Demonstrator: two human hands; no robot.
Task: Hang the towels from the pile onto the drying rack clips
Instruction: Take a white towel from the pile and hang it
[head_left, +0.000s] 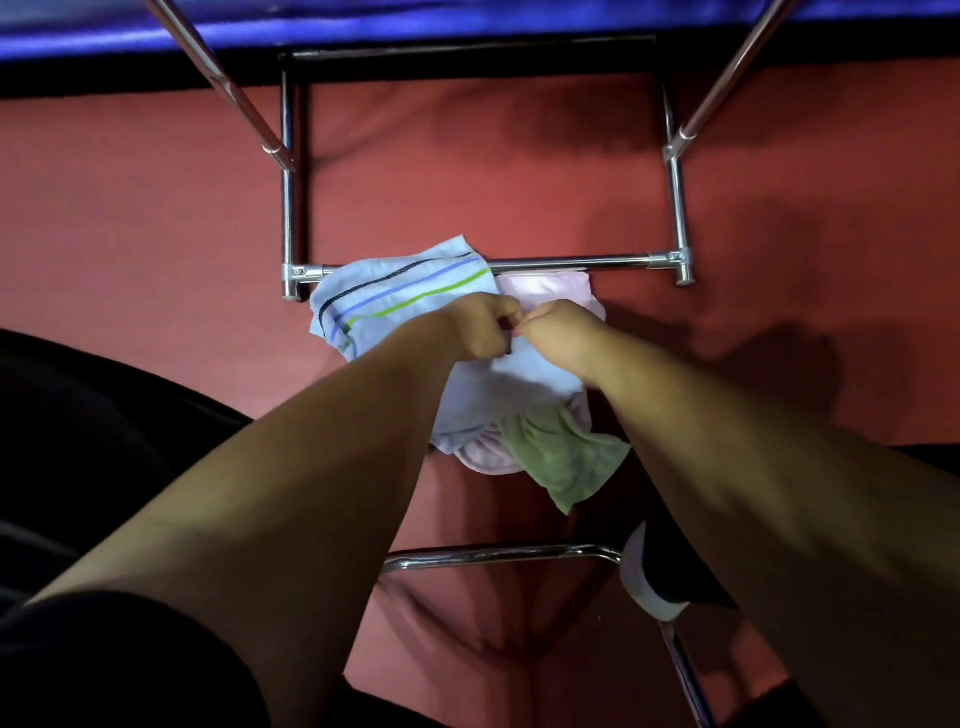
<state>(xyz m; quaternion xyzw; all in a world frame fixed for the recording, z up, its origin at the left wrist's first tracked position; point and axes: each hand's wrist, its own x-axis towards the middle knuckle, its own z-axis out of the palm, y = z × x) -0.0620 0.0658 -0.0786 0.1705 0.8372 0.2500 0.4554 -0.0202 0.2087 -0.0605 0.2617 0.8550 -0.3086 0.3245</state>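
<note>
Chrome tube drying rack (571, 261) seen from above, standing over a red fabric ground (156, 208). Towel pile bunched against the rack's near crossbar: pale-blue terry towel with black, blue and green stripes (395, 296) on top, draped partly over the bar; soft pink towel (550, 288) under it; crumpled olive-green towel (566, 457) trailing out at the near edge.

We have both hands on the pile's middle. Left hand (480, 325) and right hand (561, 338) meet knuckle to knuckle, fingers curled tight, pinching up a fold of the striped towel.

Step in hand, as we judge it: taking the top towel off the pile, or finding its edge. No towel hangs yet. Next move calls for lifting this one free of the pink one beneath, spreading a hem, and carrying it up to a clip.

Hard to make out: a small dark speck sits between the two hands, perhaps a clip, perhaps shadow. No clips show plainly anywhere. Fingertips are hidden behind the knuckles. A white-and-black shape (652, 582) beside a lower chrome bar (493, 555) is cut off by our right forearm; we cannot identify it.
</note>
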